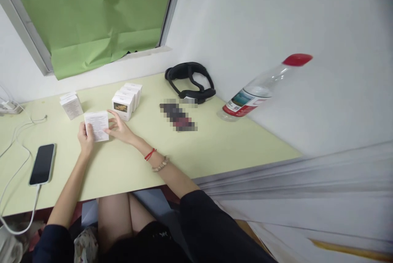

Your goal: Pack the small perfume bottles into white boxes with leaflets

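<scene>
A small white box (pixel 97 125) covered in fine print is held up above the table, its printed face towards me. My left hand (pixel 85 137) grips its left side, thumb lying on the front. On the right edge, my right hand (pixel 119 128) has its thumb at the lower corner and its fingers near the upper one. Behind that hand stands a row of several similar white boxes (pixel 122 109), the front one with a dark picture. Two more white boxes (pixel 71 106), one behind the other, stand at the back left.
A phone (pixel 42 164) with a plugged-in white cable (pixel 15 168) lies at left on the pale yellow table (pixel 123 173). A black headset (pixel 190 80), a blurred-out dark object (pixel 178 116) and a red-capped water bottle (pixel 248 97) are to the right, near the wall.
</scene>
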A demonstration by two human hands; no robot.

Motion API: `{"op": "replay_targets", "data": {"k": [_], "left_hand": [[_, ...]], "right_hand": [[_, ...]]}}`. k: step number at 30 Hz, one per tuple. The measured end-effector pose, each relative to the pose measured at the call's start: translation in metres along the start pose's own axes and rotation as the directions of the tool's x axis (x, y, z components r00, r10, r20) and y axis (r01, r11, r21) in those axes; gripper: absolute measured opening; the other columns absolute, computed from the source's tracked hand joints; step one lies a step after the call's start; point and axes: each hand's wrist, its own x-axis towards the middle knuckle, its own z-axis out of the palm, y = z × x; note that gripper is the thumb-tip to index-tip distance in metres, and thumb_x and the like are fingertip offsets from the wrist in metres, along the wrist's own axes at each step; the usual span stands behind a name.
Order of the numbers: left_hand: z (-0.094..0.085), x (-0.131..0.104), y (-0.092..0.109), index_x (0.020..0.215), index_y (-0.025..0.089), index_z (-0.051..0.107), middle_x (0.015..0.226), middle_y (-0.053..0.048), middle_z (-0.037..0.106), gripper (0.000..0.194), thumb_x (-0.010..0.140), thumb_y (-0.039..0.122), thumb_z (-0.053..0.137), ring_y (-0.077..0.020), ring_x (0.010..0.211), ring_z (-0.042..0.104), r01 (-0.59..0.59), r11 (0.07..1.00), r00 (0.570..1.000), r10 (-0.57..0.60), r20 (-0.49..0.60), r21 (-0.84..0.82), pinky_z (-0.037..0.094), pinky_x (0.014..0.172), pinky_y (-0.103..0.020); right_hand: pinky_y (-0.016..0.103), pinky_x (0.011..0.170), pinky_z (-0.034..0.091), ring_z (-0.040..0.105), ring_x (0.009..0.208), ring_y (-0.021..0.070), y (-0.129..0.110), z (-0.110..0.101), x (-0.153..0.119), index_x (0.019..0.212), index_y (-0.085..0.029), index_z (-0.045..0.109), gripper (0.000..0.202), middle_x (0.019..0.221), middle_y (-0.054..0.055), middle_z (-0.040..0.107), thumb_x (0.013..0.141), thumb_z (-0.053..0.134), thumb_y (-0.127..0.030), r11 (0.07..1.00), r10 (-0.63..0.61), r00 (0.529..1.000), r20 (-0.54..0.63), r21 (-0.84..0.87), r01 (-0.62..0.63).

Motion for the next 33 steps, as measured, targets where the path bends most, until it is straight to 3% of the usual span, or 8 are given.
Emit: {"op": "replay_targets", "data": {"k": [3,7,10,14,18,22,28,33], "left_hand": [[0.004,-0.007,0.007,0.094,0.018,0.057,0.081,-0.003,0.062,0.047,0.09,0.062,0.041,-0.0145,0.071,0.057,-0.048,0.999,0.998,0.048,0.042,-0.014,0.045,0.064,-0.025],[-0.001,-0.009,0.005,0.102,0.018,0.057,0.084,-0.004,0.065,0.052,0.089,0.065,0.041,-0.0152,0.07,0.059,-0.162,0.984,0.981,0.152,0.121,0.078,0.047,0.063,-0.026],[-0.004,-0.01,0.004,0.104,0.018,0.057,0.085,-0.005,0.066,0.053,0.09,0.065,0.038,-0.0157,0.069,0.06,-0.194,0.976,0.975,0.18,0.129,0.102,0.048,0.062,-0.027],[-0.003,-0.012,0.008,0.105,0.019,0.057,0.085,-0.006,0.067,0.054,0.09,0.066,0.036,-0.0159,0.068,0.06,-0.204,0.973,0.976,0.194,0.101,0.106,0.048,0.061,-0.027],[0.0,-0.015,0.009,0.111,0.019,0.055,0.087,-0.006,0.065,0.051,0.091,0.063,0.037,-0.0159,0.07,0.06,-0.197,0.977,0.976,0.187,0.112,0.087,0.048,0.063,-0.027],[0.002,-0.015,0.005,0.133,0.023,0.04,0.093,-0.005,0.064,0.052,0.093,0.054,0.044,-0.0139,0.068,0.057,-0.256,0.966,0.953,0.249,0.172,0.018,0.048,0.065,-0.027],[0.0,-0.01,0.008,0.104,0.022,0.058,0.086,-0.004,0.059,0.03,0.097,0.044,0.039,-0.0141,0.073,0.058,-0.327,0.944,0.93,0.314,0.191,0.039,0.048,0.069,-0.027],[0.004,-0.01,0.01,0.107,0.022,0.055,0.091,-0.004,0.061,0.03,0.096,0.047,0.043,-0.0146,0.078,0.06,-0.221,0.975,0.96,0.218,0.176,-0.001,0.05,0.069,-0.027]], "right_hand": [[0.037,0.075,0.058,0.066,0.085,0.0201,-0.002,0.005,-0.006,0.146,-0.028,0.018,0.091,0.115,0.009,0.062,0.076,0.068,-0.055,0.997,-0.072,0.997,-0.003,0.015,0.072],[0.041,0.088,0.054,0.062,0.105,0.0252,-0.003,0.009,-0.013,0.133,-0.025,0.034,0.072,0.122,0.011,0.057,0.078,0.066,-0.058,0.956,-0.233,0.967,-0.104,-0.206,0.208],[0.037,0.081,0.054,0.062,0.1,0.0231,-0.001,0.012,-0.016,0.121,-0.027,0.04,0.055,0.114,0.008,0.058,0.08,0.065,-0.055,0.917,-0.323,0.937,-0.129,-0.288,0.276],[0.031,0.068,0.053,0.063,0.086,0.0188,-0.004,0.013,-0.019,0.115,-0.029,0.043,0.05,0.104,0.004,0.058,0.078,0.07,-0.049,0.904,-0.36,0.919,-0.159,-0.306,0.3],[0.032,0.074,0.052,0.062,0.092,0.0189,-0.011,0.01,-0.018,0.109,-0.029,0.046,0.04,0.101,0.003,0.059,0.081,0.067,-0.047,0.897,-0.39,0.904,-0.173,-0.291,0.332],[0.031,0.073,0.05,0.062,0.091,0.019,-0.014,0.006,-0.019,0.106,-0.027,0.047,0.036,0.1,0.003,0.061,0.083,0.064,-0.049,0.894,-0.375,0.914,-0.154,-0.32,0.313],[0.028,0.059,0.046,0.058,0.066,0.014,-0.013,0.006,-0.021,0.101,-0.026,0.046,0.042,0.093,0.0,0.061,0.077,0.068,-0.052,0.942,-0.248,0.957,-0.154,-0.268,0.201],[0.027,0.06,0.049,0.061,0.071,0.0148,-0.011,0.011,-0.02,0.096,-0.027,0.039,0.05,0.091,-0.001,0.058,0.07,0.072,-0.053,0.983,-0.147,0.957,-0.25,-0.148,0.112]]}}
